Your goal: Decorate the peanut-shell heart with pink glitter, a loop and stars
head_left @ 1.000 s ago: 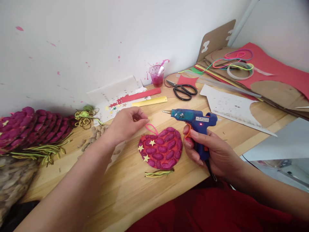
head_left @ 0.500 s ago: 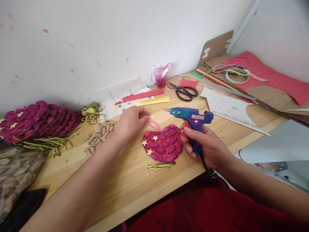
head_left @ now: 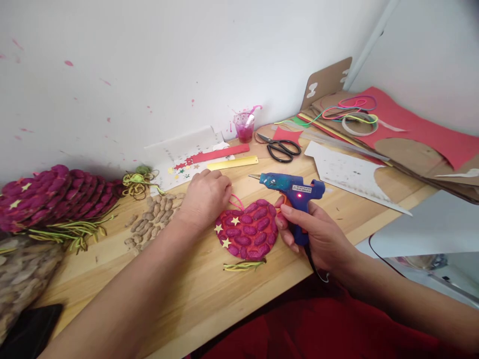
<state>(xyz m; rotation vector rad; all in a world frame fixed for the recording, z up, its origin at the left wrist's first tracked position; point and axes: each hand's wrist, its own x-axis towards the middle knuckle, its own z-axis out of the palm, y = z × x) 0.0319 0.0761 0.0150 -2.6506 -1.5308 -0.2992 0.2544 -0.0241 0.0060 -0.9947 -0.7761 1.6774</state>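
My right hand (head_left: pixel 318 234) grips a blue hot glue gun (head_left: pixel 292 188), its nozzle pointing left and a red light lit on its side. My left hand (head_left: pixel 207 197) is closed, knuckles up, on the table by the upper left edge of a heart-shaped ornament (head_left: pixel 249 229). Its fingertips are hidden, and so is anything they hold. The ornament is covered in magenta-painted peanut shells, with several gold stars (head_left: pixel 235 221) on its left side. A pink string loop (head_left: pixel 236 201) comes out of its top. Yellow-green string strands (head_left: pixel 244 266) lie at its lower edge.
Loose peanuts (head_left: pixel 149 224) lie left of my left hand. Stacked painted ornaments (head_left: pixel 56 197) and a bag of peanuts (head_left: pixel 26 284) are farther left. Behind are yellow strip (head_left: pixel 234 163), scissors (head_left: pixel 280 148) and a cup of pink paint (head_left: pixel 245 127). Cardboard sheets (head_left: pixel 404 152) lie right.
My left hand has turned knuckles up and lowered toward the ornament's upper left edge. A small star near its fingertips no longer shows. The glue gun stays in my right hand; the view tilted slightly.
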